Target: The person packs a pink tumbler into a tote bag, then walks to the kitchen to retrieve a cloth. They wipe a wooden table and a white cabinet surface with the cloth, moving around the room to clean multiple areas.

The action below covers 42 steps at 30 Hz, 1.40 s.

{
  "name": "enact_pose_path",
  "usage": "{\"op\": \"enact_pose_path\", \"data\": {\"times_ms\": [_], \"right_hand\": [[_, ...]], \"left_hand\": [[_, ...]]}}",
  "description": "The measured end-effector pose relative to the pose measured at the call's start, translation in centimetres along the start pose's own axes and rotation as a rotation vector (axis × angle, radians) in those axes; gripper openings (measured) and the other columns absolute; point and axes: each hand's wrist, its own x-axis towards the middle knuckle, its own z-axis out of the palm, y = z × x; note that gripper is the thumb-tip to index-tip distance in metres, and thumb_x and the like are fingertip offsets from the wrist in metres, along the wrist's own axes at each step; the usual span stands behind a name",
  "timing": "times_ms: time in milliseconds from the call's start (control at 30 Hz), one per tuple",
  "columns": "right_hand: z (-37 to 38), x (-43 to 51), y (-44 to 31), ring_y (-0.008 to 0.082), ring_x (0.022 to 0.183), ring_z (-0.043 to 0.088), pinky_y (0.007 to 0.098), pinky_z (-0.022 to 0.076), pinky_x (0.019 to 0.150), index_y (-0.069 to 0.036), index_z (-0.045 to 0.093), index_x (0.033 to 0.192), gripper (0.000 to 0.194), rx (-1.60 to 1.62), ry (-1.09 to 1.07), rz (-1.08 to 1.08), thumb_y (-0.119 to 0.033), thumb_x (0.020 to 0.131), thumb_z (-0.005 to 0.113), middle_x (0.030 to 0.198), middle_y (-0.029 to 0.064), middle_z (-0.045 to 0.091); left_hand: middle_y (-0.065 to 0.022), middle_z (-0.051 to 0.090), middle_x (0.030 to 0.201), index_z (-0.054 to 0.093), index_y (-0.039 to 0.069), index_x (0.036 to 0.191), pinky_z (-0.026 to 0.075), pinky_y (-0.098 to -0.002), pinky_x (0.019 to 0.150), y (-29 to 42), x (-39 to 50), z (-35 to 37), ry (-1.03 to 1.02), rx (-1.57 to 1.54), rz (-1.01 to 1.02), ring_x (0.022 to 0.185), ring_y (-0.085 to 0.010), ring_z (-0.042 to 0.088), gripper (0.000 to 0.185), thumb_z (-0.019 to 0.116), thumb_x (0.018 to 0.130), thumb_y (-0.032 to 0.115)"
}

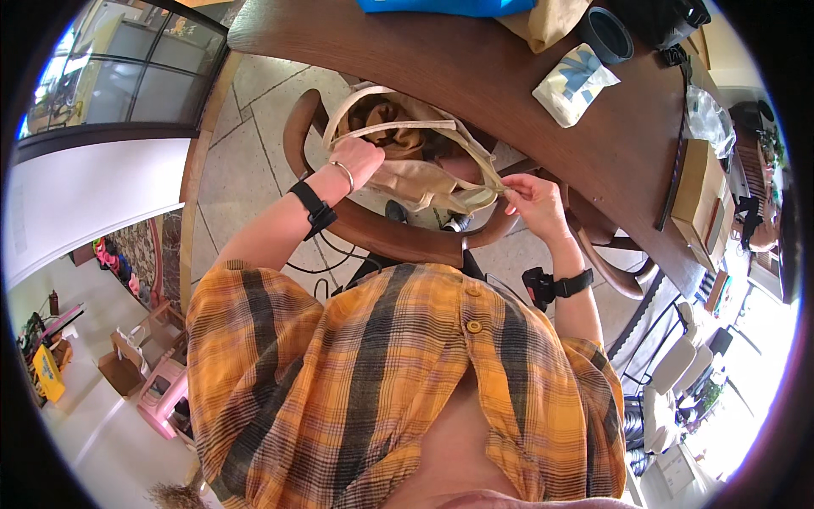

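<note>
A beige cloth tote bag (413, 181) gapes open at the wooden chair (394, 229) in front of me. Crumpled brown fabric (385, 121) shows inside its mouth. My left hand (357, 159) is closed on the bag's left rim, close to a strap (407, 125) that arches over the opening. At the right end, the thumb and fingers of my right hand (533, 196) pinch the bag's edge. The bottom of the bag is hidden from this angle.
The dark wooden table (445, 57) curves beyond the bag. On it are a white packet with a blue pattern (572, 86), a dark round container (606, 36), a blue item (445, 5) and a cardboard box (698, 191). Another chair (601, 254) stands at right. Cables (337, 264) hang below my left arm.
</note>
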Motion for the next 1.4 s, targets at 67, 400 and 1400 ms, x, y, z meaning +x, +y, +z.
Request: {"op": "enact_pose_path", "data": {"times_ms": [67,400,1400], "right_hand": [[0.4,-0.3,-0.1,0.0082,0.062,0.061,0.0230,0.0490,0.058,0.004,0.066,0.110,0.023,-0.019,-0.077,0.023,0.002,0.087,0.062,0.079,0.0050,0.070],[0.8,-0.6,-2.7,0.0074,0.062,0.060,0.0225,0.0502,0.058,0.007,0.063,0.116,0.029,0.073,-0.067,0.054,0.003,0.087,0.063,0.085,0.0064,0.071],[-0.7,-0.5,-2.7,0.0079,0.060,0.062,0.0226,0.0499,0.055,0.006,0.065,0.110,0.023,-0.023,-0.257,0.191,-0.001,0.088,0.062,0.081,0.0051,0.071]], "left_hand": [[-0.0121,0.066,0.070,0.053,0.007,0.124,0.053,-0.0406,0.058,0.2,0.7,-0.4,0.035,-0.091,-0.077,0.067,-0.0282,0.067,0.039,0.058,0.086,0.010],[-0.0103,0.073,0.103,0.075,0.007,0.098,0.057,-0.0365,0.074,-0.4,8.3,3.1,-0.124,-0.203,-0.384,0.094,-0.0255,0.071,0.019,0.063,0.082,0.007],[-0.0105,0.053,0.064,0.052,0.005,0.083,0.032,-0.0311,0.032,-0.5,10.0,3.3,0.174,-2.254,-0.794,0.041,-0.0167,0.045,0.017,0.051,0.094,0.019]]}}
